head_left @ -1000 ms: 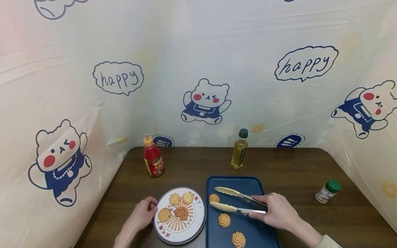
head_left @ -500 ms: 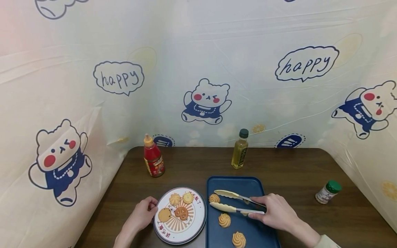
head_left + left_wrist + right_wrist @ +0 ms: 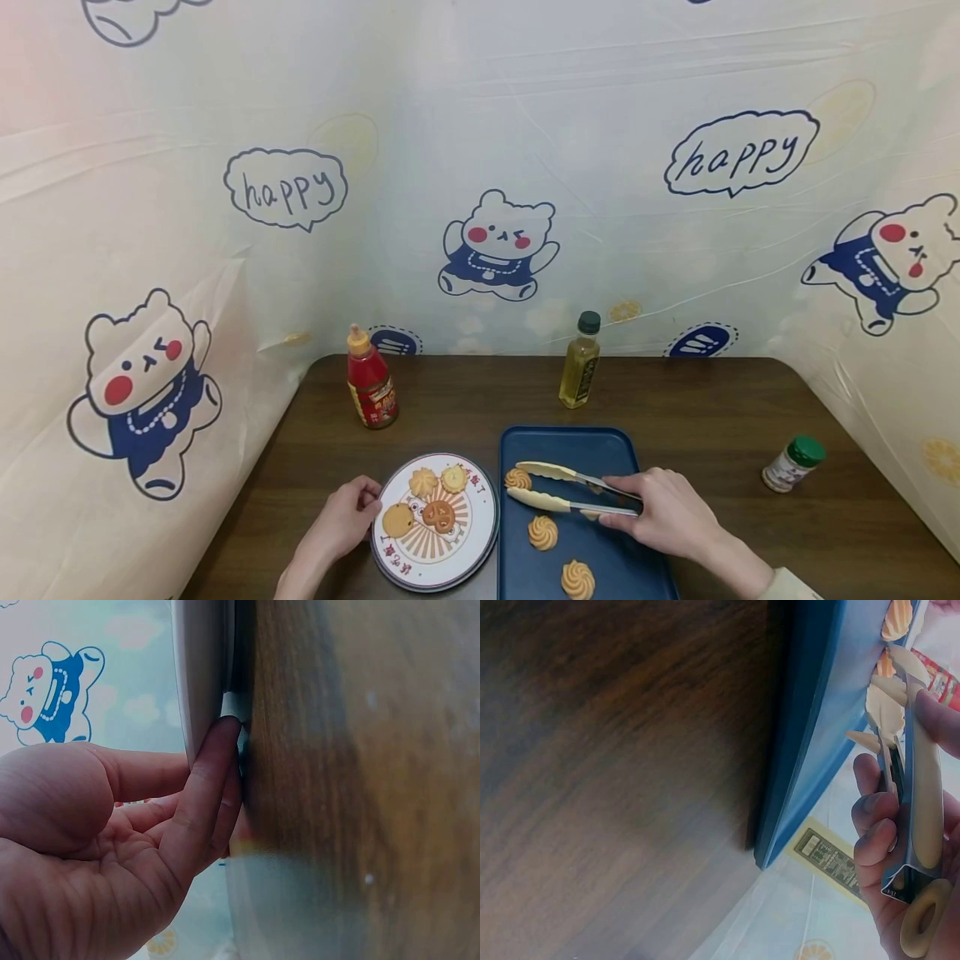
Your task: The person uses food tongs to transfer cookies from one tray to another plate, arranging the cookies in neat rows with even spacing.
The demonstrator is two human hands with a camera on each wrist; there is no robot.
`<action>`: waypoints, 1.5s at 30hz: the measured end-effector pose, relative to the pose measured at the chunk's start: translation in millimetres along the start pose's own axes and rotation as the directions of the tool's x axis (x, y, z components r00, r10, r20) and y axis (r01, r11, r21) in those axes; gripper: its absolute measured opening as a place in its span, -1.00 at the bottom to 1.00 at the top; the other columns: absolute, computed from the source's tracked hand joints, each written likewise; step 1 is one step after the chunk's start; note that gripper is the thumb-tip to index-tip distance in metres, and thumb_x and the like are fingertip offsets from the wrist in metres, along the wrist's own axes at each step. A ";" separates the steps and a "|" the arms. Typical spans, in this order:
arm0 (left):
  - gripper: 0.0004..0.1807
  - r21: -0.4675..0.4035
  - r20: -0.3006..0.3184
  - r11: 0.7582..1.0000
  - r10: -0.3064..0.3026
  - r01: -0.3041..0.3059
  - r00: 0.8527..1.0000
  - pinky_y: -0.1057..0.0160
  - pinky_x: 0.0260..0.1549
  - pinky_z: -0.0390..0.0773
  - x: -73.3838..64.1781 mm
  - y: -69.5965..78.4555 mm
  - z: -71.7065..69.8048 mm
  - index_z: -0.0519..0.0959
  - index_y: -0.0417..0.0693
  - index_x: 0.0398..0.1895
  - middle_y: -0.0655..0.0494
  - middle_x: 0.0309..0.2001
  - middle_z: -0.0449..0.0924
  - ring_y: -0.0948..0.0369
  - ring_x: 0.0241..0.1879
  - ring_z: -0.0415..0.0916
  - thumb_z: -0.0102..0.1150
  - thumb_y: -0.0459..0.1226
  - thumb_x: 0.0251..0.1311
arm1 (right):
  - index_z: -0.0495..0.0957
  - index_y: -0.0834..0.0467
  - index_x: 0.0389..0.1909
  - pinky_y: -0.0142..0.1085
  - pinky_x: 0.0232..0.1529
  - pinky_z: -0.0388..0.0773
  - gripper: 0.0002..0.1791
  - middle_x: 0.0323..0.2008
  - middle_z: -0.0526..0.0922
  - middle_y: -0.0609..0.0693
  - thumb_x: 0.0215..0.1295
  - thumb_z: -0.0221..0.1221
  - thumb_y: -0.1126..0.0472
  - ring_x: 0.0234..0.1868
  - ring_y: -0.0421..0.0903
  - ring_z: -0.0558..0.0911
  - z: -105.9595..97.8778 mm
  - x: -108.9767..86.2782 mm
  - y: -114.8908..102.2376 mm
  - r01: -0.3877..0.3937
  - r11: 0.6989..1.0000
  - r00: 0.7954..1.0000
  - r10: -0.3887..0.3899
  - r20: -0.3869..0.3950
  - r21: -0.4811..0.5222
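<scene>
My left hand (image 3: 345,517) pinches the left rim of a white printed plate (image 3: 431,568); in the left wrist view the thumb lies on top and the fingers (image 3: 206,795) go under the rim. Several cookies lie on the plate. My right hand (image 3: 671,510) grips metal tongs (image 3: 542,500) with cream tips, held over the blue tray (image 3: 626,575). The tongs are spread, their tips on either side of a swirl cookie (image 3: 517,479) near the tray's left edge. Two more swirl cookies, a middle one (image 3: 542,532) and a nearer one (image 3: 577,579), lie on the tray.
Behind the plate stands a red sauce bottle (image 3: 372,383), and an oil bottle (image 3: 580,362) is behind the tray. A green-capped jar (image 3: 792,465) sits at the right of the brown table (image 3: 712,417). A printed curtain (image 3: 405,258) hangs around the back and sides.
The tongs' tips have come slightly closer together around the swirl cookie, the far arm dropping a little and shifting left. The left hand and plate stay put.
</scene>
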State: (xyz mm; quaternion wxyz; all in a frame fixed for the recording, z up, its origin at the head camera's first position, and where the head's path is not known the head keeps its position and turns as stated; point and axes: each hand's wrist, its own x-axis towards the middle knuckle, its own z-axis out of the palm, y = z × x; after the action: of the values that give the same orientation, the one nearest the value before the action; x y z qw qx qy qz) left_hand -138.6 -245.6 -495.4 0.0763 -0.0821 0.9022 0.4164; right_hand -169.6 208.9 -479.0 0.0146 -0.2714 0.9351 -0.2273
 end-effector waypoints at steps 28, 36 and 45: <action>-0.91 0.019 -0.001 1.000 -0.007 0.007 1.000 0.19 -0.50 0.52 0.6 0.2 0.3 0.50 -0.33 -0.15 0.01 -0.39 0.41 0.15 -0.41 0.41 0.10 -0.50 0.31 | 0.71 0.11 0.02 -0.42 -0.63 0.25 -0.44 -0.61 0.54 -0.34 0.16 0.35 -0.22 -0.66 -0.38 0.33 -6.7 1.5 -6.7 0.018 1.000 0.999 -0.018 -0.038 0.002; -0.90 0.020 0.005 1.000 -0.010 0.010 1.000 0.18 -0.50 0.52 1.0 -1.5 0.6 0.50 -0.32 -0.15 0.01 -0.39 0.41 0.15 -0.41 0.41 0.10 -0.50 0.31 | 0.70 0.11 0.03 -0.42 -0.68 0.21 -0.44 -0.70 0.38 -0.40 0.18 0.34 -0.22 -0.73 -0.37 0.28 -5.3 9.5 -17.4 0.058 0.998 0.998 -0.057 -0.029 0.020; -0.90 0.022 0.002 1.000 -0.003 0.003 1.000 0.19 -0.49 0.51 2.2 -2.3 0.0 0.51 -0.32 -0.15 0.02 -0.39 0.41 0.15 -0.41 0.41 0.10 -0.50 0.31 | 0.71 0.07 0.03 -0.42 -0.68 0.20 -0.48 -0.57 0.55 -0.39 0.15 0.38 -0.17 -0.70 -0.38 0.31 -1.5 17.4 -29.3 0.096 0.995 0.995 -0.096 -0.033 0.020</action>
State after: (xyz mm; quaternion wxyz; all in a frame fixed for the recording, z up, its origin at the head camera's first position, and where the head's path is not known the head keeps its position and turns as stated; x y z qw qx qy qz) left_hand -140.2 -247.3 -497.6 0.0787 -0.0820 0.9066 0.4064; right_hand -169.9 178.6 -463.3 -0.0083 -0.3122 0.9185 -0.2424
